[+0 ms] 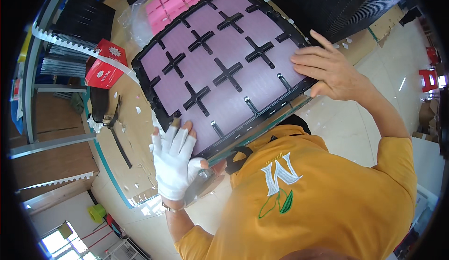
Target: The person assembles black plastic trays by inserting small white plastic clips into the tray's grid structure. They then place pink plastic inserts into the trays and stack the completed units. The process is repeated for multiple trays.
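Observation:
In front of me a black plastic tray (276,109) lies tilted across the bench, with a pale purple sheet (213,58) in it. Several black cross-shaped ribs (228,74) show through the sheet. My left hand (175,161), in a white glove with bare fingertips, rests with fingers spread on the tray's near left corner. My right hand (329,68) is bare. Its fingers lie stretched over the sheet at the tray's right side, and the thumb sits by the outer rim.
Beyond the tray lie bright pink sheets (180,0) with slots. A tall stack of black trays (322,9) stands at the far right. Left are a red box (106,63), a white notched strip (70,44), a black strap (120,143) and the cardboard-covered bench (135,166) with paper scraps.

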